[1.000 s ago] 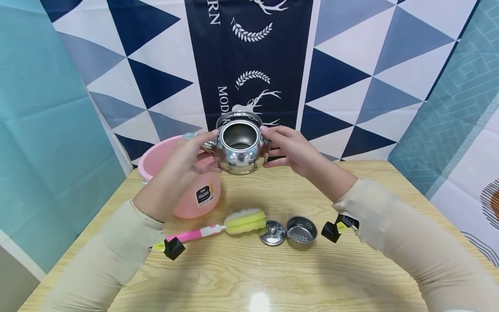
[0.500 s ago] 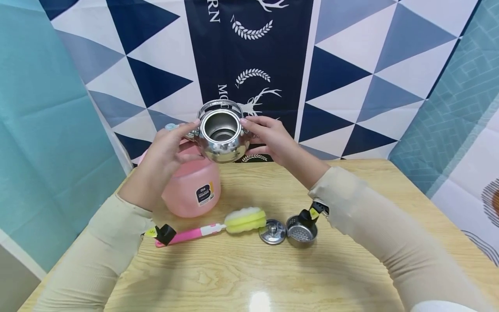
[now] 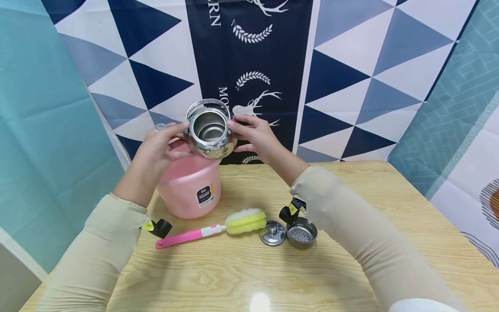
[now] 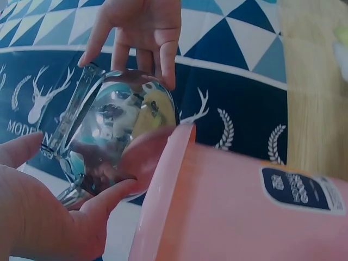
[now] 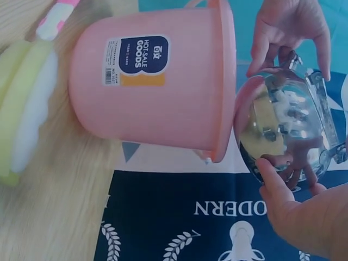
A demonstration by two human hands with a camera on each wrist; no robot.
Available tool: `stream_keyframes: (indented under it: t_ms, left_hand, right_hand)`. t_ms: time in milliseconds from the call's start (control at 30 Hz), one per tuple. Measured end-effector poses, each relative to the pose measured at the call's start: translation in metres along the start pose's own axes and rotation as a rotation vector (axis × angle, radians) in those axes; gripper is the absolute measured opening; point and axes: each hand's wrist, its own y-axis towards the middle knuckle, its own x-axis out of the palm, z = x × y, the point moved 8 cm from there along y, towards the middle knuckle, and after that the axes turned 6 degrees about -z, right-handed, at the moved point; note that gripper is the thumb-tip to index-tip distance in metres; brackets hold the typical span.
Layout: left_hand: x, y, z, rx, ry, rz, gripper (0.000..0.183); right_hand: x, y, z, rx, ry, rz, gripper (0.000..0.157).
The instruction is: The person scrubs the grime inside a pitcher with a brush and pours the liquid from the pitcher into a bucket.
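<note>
A shiny steel teapot (image 3: 213, 151), its mouth uncovered and its bail handle raised, is held up at the pink bucket's (image 3: 189, 188) rim by both hands. My left hand (image 3: 157, 145) grips its left side by the spout, thumb near the mouth. On the opposite side, my right hand (image 3: 259, 138) holds the body with the thumb at the upper edge and the fingers lower down. The mouth faces up and toward the head camera, showing the inside wall. In the right wrist view, the rounded body (image 5: 283, 130) overlaps the bucket's rim (image 5: 225, 81).
On the wooden table (image 3: 234, 277) lies a pink-handled brush (image 3: 189, 236) with a yellow and white sponge head (image 3: 245, 221). Beside it are a steel lid (image 3: 272, 234) and a perforated strainer basket (image 3: 302, 235), partly behind the right wrist camera. A patterned cloth (image 3: 335, 104) hangs behind.
Both hands have carried the teapot leftward, from beside the bucket to over its rim, raising it slightly. The pot's mouth has turned a little to the right. The things on the table stay put.
</note>
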Motion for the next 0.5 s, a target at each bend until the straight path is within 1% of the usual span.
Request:
stream_keyframes:
  t_ms: [67, 200, 267, 333, 500]
  left_hand:
    - [-0.004, 0.002, 0.002, 0.004, 0.008, 0.001, 0.041]
    - [-0.012, 0.005, 0.005, 0.013, 0.016, 0.010, 0.069]
    - [-0.016, 0.007, 0.007, 0.020, 0.023, 0.014, 0.079]
    - [-0.019, 0.009, 0.009, 0.029, 0.023, 0.015, 0.081]
    - [-0.028, 0.014, 0.013, 0.055, 0.018, -0.011, 0.077]
  right_hand:
    - [0.003, 0.004, 0.001, -0.012, 0.002, -0.003, 0.053]
    - [0.008, 0.011, 0.004, -0.025, -0.001, -0.014, 0.055]
    - [0.010, 0.015, 0.005, -0.031, -0.001, -0.016, 0.056]
    - [0.013, 0.018, 0.006, -0.033, -0.003, -0.010, 0.056]
    - [0.019, 0.024, 0.007, -0.038, -0.028, -0.003, 0.055]
